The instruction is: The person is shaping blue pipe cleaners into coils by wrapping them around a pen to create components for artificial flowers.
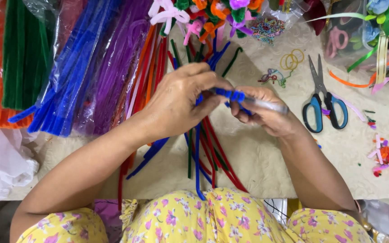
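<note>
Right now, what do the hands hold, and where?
The right hand grips a clear pen mid-barrel; the left hand pinches a blue pipe cleaner coiled around its end.

The left hand (176, 101) covered part of the blue pipe cleaner (230, 94), so its coil's start stayed hidden. The right hand (266, 114) concealed most of the clear pen (271, 105). The bagged pipe cleaners (68, 67) ran off the top edge.

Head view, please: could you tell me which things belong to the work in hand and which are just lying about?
In use: blue pipe cleaner, clear rod, left hand, right hand.
Lying about: scissors, rubber bands, cut scraps, bagged pipe cleaners.
</note>
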